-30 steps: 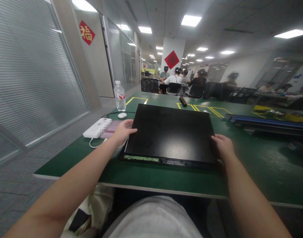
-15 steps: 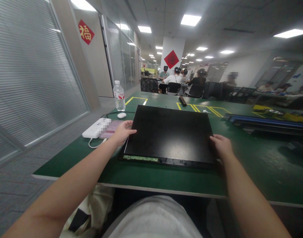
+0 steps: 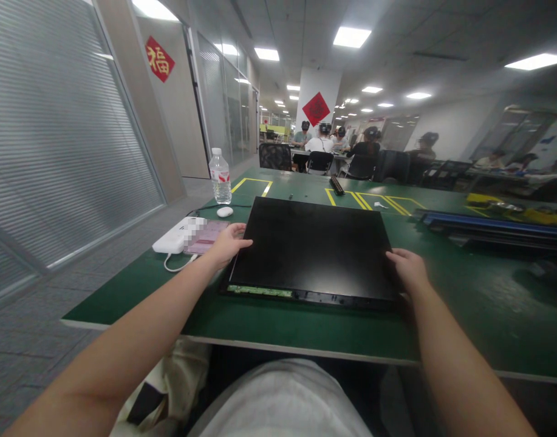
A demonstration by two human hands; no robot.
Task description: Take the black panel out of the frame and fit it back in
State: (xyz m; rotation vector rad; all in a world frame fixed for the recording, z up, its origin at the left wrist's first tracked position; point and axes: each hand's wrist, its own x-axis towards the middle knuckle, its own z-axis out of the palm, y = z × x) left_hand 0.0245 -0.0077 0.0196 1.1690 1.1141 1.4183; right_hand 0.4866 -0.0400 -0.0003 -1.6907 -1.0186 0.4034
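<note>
A black LCD display panel (image 3: 314, 249) lies on the green table (image 3: 278, 331) in front of me, its far edge a little raised. Along its near edge run a green circuit board strip (image 3: 260, 292) and a dark frame strip (image 3: 342, 299). My left hand (image 3: 228, 244) grips the panel's left edge, thumb on top and fingers at the side and beneath. At the right edge, my right hand (image 3: 408, 270) holds on with the thumb over the rim; its other fingers are partly hidden below.
To the left are a white power bank (image 3: 175, 233), a phone (image 3: 208, 235), a white mouse-shaped case (image 3: 225, 212) and a water bottle (image 3: 220, 176). Long dark bars (image 3: 492, 227) lie at right. A dark ribbed piece (image 3: 336, 185) sits near yellow tape outlines. People (image 3: 319, 142) sit farther back.
The panel's far edge has dropped slightly toward the table. Both hands keep their grip at the sides, almost unmoved.
</note>
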